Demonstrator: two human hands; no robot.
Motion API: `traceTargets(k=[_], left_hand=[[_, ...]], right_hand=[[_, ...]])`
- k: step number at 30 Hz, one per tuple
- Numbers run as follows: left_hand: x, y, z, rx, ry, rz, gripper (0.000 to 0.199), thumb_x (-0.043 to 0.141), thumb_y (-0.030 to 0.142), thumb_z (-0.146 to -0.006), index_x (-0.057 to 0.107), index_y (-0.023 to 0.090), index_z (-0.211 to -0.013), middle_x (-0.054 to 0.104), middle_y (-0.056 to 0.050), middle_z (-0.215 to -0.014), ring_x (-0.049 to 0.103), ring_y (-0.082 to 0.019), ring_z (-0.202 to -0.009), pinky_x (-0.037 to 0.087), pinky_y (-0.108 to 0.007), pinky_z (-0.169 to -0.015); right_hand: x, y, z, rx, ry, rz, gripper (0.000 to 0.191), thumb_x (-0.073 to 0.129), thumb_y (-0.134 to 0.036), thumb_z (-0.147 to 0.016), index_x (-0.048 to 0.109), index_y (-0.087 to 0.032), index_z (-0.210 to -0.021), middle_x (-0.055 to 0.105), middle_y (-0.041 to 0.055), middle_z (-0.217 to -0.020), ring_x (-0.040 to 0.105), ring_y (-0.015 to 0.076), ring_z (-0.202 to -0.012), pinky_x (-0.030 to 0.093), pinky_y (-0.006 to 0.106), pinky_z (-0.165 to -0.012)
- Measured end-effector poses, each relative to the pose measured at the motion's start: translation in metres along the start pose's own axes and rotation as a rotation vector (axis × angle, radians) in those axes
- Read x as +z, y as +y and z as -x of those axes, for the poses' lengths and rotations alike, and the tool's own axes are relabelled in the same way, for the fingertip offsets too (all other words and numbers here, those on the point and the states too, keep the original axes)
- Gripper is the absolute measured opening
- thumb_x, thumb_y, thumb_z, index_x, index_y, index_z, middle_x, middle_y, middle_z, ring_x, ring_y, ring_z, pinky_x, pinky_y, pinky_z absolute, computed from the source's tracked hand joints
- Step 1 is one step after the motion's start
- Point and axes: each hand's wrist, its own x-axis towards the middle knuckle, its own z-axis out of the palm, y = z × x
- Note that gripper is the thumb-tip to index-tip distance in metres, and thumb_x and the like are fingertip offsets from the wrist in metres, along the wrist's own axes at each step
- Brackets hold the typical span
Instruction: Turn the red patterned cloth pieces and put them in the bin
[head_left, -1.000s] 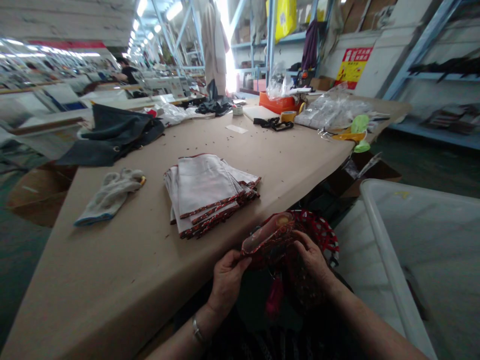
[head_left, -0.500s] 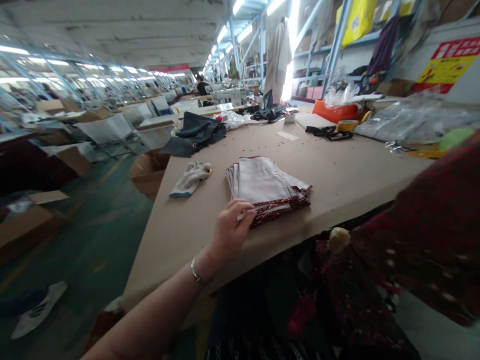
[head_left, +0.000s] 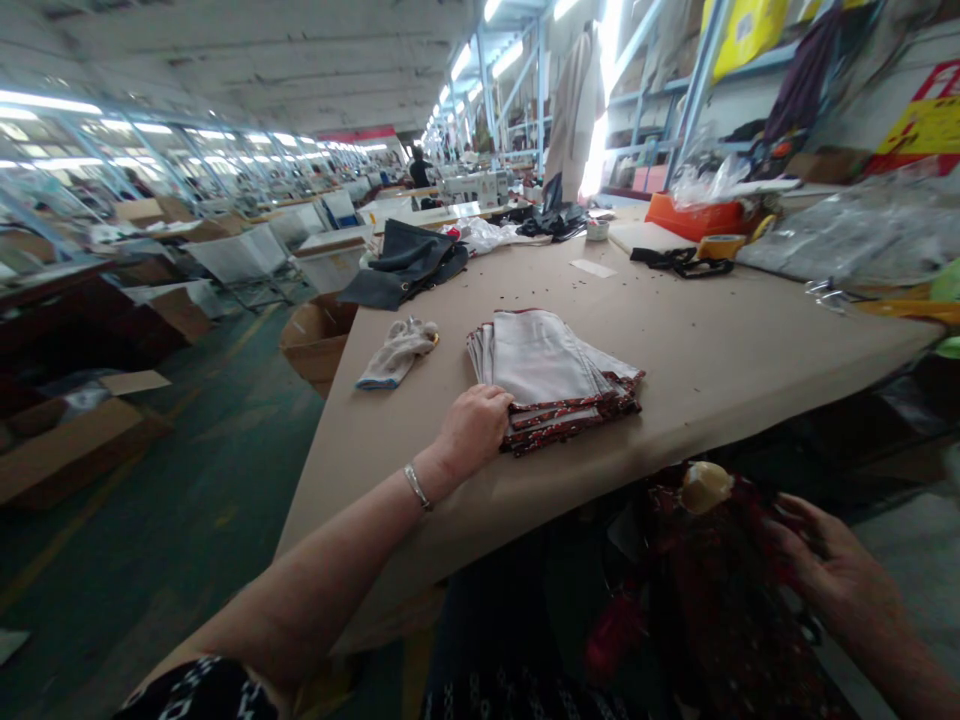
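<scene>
A fanned stack of pale cloth pieces with dark red patterned edges (head_left: 544, 358) lies near the table's front edge. My left hand (head_left: 478, 428) is closed on the stack's lower left corner, thumb hidden beneath the fingers. Low on the right, below the table edge, my right hand (head_left: 832, 560) is against a dark red patterned cloth (head_left: 720, 590); its fingers are partly hidden in shadow and blurred. A round cream-coloured object (head_left: 705, 487) sits at the top of that cloth.
The brown table (head_left: 420, 450) bears a knitted glove (head_left: 399, 352) left of the stack, dark folded material (head_left: 409, 262) behind it, and black straps (head_left: 679, 262), an orange bin (head_left: 697, 215) and clear plastic (head_left: 840, 235) at the right. A cardboard box (head_left: 319, 340) stands beside the table.
The raised red cloth at the right has gone down out of the way, and my right hand has come into view. My left hand's fingers now lie over the stack's corner. The view has shifted slightly.
</scene>
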Motion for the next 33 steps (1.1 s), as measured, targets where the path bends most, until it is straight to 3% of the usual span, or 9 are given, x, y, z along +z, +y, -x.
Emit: traceTargets(k=[2, 4, 7, 13, 19, 22, 26, 28, 33], left_hand=[[-0.003, -0.002, -0.004, -0.01, -0.04, -0.076, 0.021, 0.046, 0.013, -0.087, 0.066, 0.015, -0.093, 0.069, -0.009, -0.094, 0.063, -0.021, -0.089, 0.051, -0.033, -0.084], [-0.006, -0.002, -0.008, -0.016, -0.061, -0.15, 0.021, 0.045, 0.013, -0.088, 0.065, 0.015, -0.096, 0.069, -0.009, -0.092, 0.064, -0.021, -0.086, 0.051, -0.032, -0.079], [-0.013, 0.002, -0.012, 0.033, -0.092, -0.26, 0.02, 0.045, 0.008, -0.087, 0.063, 0.013, -0.094, 0.067, -0.01, -0.088, 0.064, -0.022, -0.084, 0.05, -0.032, -0.075], [-0.032, 0.021, -0.014, 0.029, 0.002, -0.254, 0.015, 0.048, 0.017, -0.09, 0.062, 0.017, -0.087, 0.063, -0.007, -0.082, 0.061, -0.02, -0.075, 0.046, -0.028, -0.061], [-0.044, 0.032, -0.001, 0.0, 0.091, -0.171, 0.017, 0.046, 0.019, -0.091, 0.06, 0.017, -0.081, 0.062, -0.006, -0.082, 0.058, -0.018, -0.075, 0.045, -0.028, -0.067], [-0.037, 0.028, 0.007, -0.05, 0.072, -0.144, 0.018, 0.045, 0.018, -0.09, 0.059, 0.018, -0.079, 0.062, -0.005, -0.082, 0.058, -0.018, -0.073, 0.044, -0.028, -0.065], [-0.022, 0.023, 0.008, -0.102, 0.109, -0.014, 0.015, 0.045, 0.015, -0.086, 0.058, 0.019, -0.079, 0.061, -0.005, -0.084, 0.058, -0.017, -0.075, 0.045, -0.028, -0.066], [-0.014, 0.022, 0.0, -0.182, 0.177, 0.174, 0.012, 0.048, 0.016, -0.083, 0.057, 0.019, -0.077, 0.059, -0.003, -0.077, 0.058, -0.016, -0.071, 0.045, -0.027, -0.064], [-0.006, 0.03, -0.031, -0.456, 0.382, 1.026, 0.008, 0.048, 0.023, -0.079, 0.054, 0.019, -0.077, 0.051, 0.005, -0.059, 0.053, -0.01, -0.05, 0.047, -0.022, -0.05]], right_hand=[[-0.02, -0.052, -0.009, -0.085, 0.02, -0.077, 0.025, 0.052, -0.044, -0.086, 0.059, -0.033, -0.107, 0.071, 0.0093, -0.094, 0.07, 0.0277, -0.081, 0.056, 0.041, -0.067], [-0.032, -0.109, -0.019, -0.373, 0.079, -0.104, 0.019, 0.051, -0.035, -0.089, 0.06, -0.031, -0.106, 0.068, 0.0078, -0.101, 0.067, 0.0244, -0.088, 0.054, 0.039, -0.078], [-0.021, -0.184, -0.036, -0.783, -0.027, -0.19, 0.018, 0.049, -0.021, -0.091, 0.058, -0.025, -0.106, 0.064, 0.0055, -0.103, 0.061, 0.019, -0.098, 0.05, 0.033, -0.089], [0.043, -0.268, -0.079, -0.827, -0.161, 0.118, 0.023, 0.052, -0.024, -0.089, 0.06, -0.016, -0.11, 0.062, 0.0098, -0.111, 0.053, 0.0271, -0.106, 0.046, 0.041, -0.093], [0.051, -0.263, -0.109, -0.672, -0.204, 0.469, 0.023, 0.042, -0.015, -0.086, 0.062, -0.015, -0.098, 0.064, 0.0138, -0.101, 0.061, 0.0304, -0.093, 0.049, 0.039, -0.075], [0.041, -0.248, -0.113, -0.532, -0.218, 0.455, 0.03, 0.04, -0.014, -0.084, 0.061, -0.015, -0.105, 0.067, 0.0137, -0.1, 0.065, 0.0284, -0.088, 0.05, 0.037, -0.072], [0.032, -0.243, -0.11, -0.529, -0.194, 0.328, 0.04, 0.038, -0.014, -0.082, 0.061, -0.016, -0.115, 0.069, 0.0138, -0.104, 0.066, 0.0289, -0.092, 0.05, 0.041, -0.08], [0.03, -0.244, -0.106, -0.56, -0.093, 0.134, 0.046, 0.037, -0.012, -0.079, 0.059, -0.013, -0.119, 0.068, 0.0142, -0.111, 0.064, 0.0281, -0.1, 0.049, 0.04, -0.087], [0.046, -0.233, -0.096, -0.565, 0.105, -0.359, 0.052, 0.038, -0.014, -0.073, 0.056, -0.014, -0.122, 0.066, 0.0128, -0.115, 0.061, 0.0243, -0.108, 0.048, 0.037, -0.094]])
